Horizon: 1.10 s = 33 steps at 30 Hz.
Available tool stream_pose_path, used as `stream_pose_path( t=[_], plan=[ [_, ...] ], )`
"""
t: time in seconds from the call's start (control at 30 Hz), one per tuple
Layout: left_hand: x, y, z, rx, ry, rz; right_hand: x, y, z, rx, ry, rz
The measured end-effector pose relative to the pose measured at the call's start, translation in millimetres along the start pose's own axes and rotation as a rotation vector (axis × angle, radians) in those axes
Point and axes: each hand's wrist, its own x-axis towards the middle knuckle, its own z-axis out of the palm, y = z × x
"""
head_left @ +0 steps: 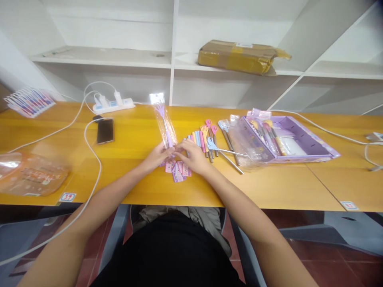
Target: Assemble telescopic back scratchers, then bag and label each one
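From where I stand, the likeliest trouble is at the hands themselves. The purple scratcher (pixel 165 125) lies in a clear bag (pixel 171 130), its claw toward 11 o'clock and its handle end at the fingers. The film looks thin and slick, so a hard tug could wrinkle or split it, and a slack hold could let the handle slide within. The cards (pixel 178 172) sit loose at 6 o'clock, just below the fingers; a dragging wrist might scatter them. At 2 o'clock the loose scratchers (pixel 214 131) lie close together, and a swing of the right elbow or forearm could knock the nearest silver rods (pixel 231 162) askew. Farther off at 3 o'clock, the purple box (pixel 323 149) has plastic wrap spilling from its near side, which a sleeve-less arm could perhaps catch and pull. The white cable (pixel 97 159) loops at 9 o'clock beside the left forearm; snagging it may jerk the phone (pixel 105 131) at 10 o'clock.

As for the grip, the left hand (pixel 163 154) has its thumb and fingers drawn in, pinching the bag around the handle's lower end. The right hand (pixel 190 153) is curled, its fingertips meeting the left's; I can't tell whether they pinch the film or merely touch it.
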Motion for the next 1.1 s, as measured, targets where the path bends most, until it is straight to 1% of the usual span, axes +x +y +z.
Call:
stream_pose_path(
  t=[0.13,0.3,0.37,0.47,0.53,0.63,0.77,0.87,0.93,1.0,1.03,1.1],
  plan=[
    [1.8,0.1,-2.8,0.063,-0.012,0.042,-2.1,4.2,2.7,0.027,0.037,0.046],
    [3.0,1.9,-6.3,0.063,0.011,0.07,-2.0,9.4,4.5,0.117,0.14,0.173],
    [2.8,2.8,-6.4,0.061,0.019,0.074,-1.1,9.3,3.0,0.144,0.104,0.226],
    [1.8,4.8,-5.6,0.073,0.013,0.088,0.0,6.2,1.0,0.232,-0.052,0.31],
    [1.1,6.3,-4.8,0.09,0.013,0.092,0.6,3.1,0.9,0.329,-0.108,0.374],
    [0.4,7.7,-4.3,0.106,0.021,0.093,1.7,-0.9,1.4,0.407,-0.095,0.42],
    [1.2,6.9,-4.5,0.131,0.018,0.122,2.3,-2.7,0.6,0.381,-0.1,0.406],
    [2.2,7.3,-4.4,0.149,0.016,0.127,1.3,0.6,-0.1,0.424,-0.134,0.406],
    [1.5,9.7,-3.8,0.146,0.008,0.119,1.0,4.9,0.0,0.48,-0.113,0.412],
    [-1.3,14.2,-3.1,0.146,-0.037,0.098,1.8,9.5,0.0,0.526,-0.031,0.431],
    [-3.5,16.9,-2.6,0.152,-0.086,0.073,2.6,11.3,-0.2,0.553,0.017,0.45],
    [-9.0,22.1,-1.4,0.196,-0.236,-0.001,4.5,13.7,-1.0,0.629,0.08,0.505]
  ],
)
